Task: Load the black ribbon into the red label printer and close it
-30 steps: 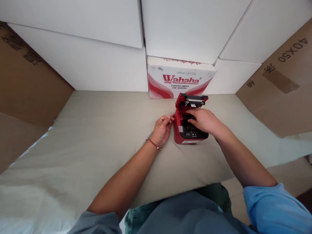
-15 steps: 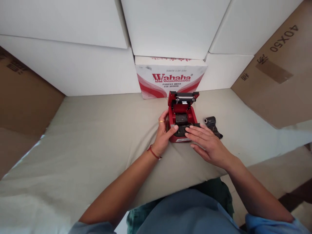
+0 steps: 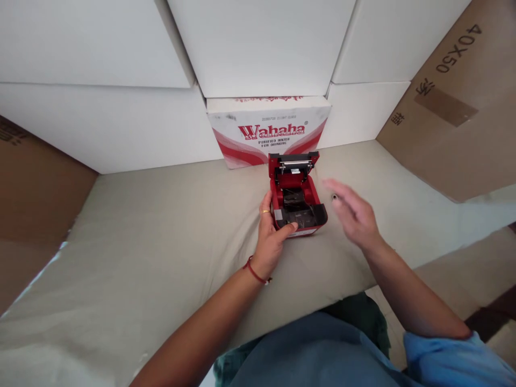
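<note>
A small red label printer (image 3: 296, 179) stands on the cloth-covered table, its lid tipped back. Inside lies a black roll (image 3: 293, 197), and black film (image 3: 303, 218) stretches from it over the printer's front part. My left hand (image 3: 271, 236) grips the printer's left side, thumb on the front edge by the film. To the right of the printer, my right hand (image 3: 357, 217) is held away with its fingers stretched out, somewhat blurred and holding nothing. Behind that hand, only the end of another dark roll (image 3: 334, 197) shows; the rest is hidden.
Behind the printer stands a white and red Wahaba-style water carton (image 3: 274, 131) lettered "Wahaha". White boxes (image 3: 262, 48) form a wall at the back. Brown cardboard boxes stand at the left (image 3: 36, 215) and right (image 3: 455, 156). The table's front edge is close to my body.
My right hand has lifted off the black film and moved right, over the loose roll. My left thumb has slid down to the printer's front edge. The camera view has shifted slightly.
</note>
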`<control>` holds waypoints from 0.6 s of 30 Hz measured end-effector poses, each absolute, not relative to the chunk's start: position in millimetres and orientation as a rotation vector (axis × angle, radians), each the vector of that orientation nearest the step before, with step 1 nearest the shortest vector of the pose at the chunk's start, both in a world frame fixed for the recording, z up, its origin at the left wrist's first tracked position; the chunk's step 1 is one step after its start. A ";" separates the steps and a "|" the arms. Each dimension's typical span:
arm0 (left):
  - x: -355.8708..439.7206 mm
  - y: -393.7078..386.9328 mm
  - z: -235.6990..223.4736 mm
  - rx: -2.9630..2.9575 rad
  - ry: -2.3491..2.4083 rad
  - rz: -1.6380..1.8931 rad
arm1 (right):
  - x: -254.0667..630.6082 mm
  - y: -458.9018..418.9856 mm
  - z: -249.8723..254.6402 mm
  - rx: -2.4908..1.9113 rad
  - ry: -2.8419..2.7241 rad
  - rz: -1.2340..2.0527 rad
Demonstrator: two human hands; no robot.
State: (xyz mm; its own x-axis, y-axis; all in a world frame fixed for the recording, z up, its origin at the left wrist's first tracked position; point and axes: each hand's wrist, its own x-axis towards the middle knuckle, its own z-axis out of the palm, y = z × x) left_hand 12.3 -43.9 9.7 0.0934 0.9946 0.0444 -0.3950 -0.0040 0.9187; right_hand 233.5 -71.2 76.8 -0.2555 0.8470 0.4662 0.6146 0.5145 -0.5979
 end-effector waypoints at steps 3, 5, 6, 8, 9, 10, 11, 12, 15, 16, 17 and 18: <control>14.4 -45.3 13.8 0.922 0.803 1.310 | 238.5 -14.5 78.9 -1.319 -1.559 0.453; 16.0 -46.2 15.3 0.911 0.805 1.307 | 236.9 27.4 77.6 -1.371 -1.427 0.538; 16.6 -46.5 15.6 0.911 0.812 1.310 | 234.5 45.0 77.0 -1.387 -1.396 0.596; 17.3 -47.0 15.2 0.916 0.826 1.321 | 228.1 67.4 77.2 -1.380 -1.392 0.725; 17.4 -47.2 14.8 0.920 0.829 1.327 | 224.6 71.2 78.1 -1.360 -1.410 0.777; 17.3 -47.2 14.4 0.924 0.829 1.330 | 221.4 70.3 79.4 -1.337 -1.430 0.810; 17.3 -47.3 13.9 0.927 0.829 1.331 | 218.8 65.4 81.0 -1.320 -1.449 0.824; 17.2 -47.4 13.4 0.930 0.830 1.329 | 216.9 57.4 82.5 -1.312 -1.457 0.818; 17.3 -47.7 11.5 0.939 0.837 1.325 | 215.8 25.4 83.6 -1.305 -1.480 0.750; 17.4 -47.9 10.6 0.944 0.841 1.328 | 216.7 14.8 82.0 -1.299 -1.508 0.727; 17.5 -48.1 9.7 0.947 0.843 1.331 | 218.1 5.1 79.3 -1.293 -1.549 0.703; 17.4 -48.3 8.8 0.951 0.845 1.334 | 219.7 -3.6 75.6 -1.285 -1.602 0.675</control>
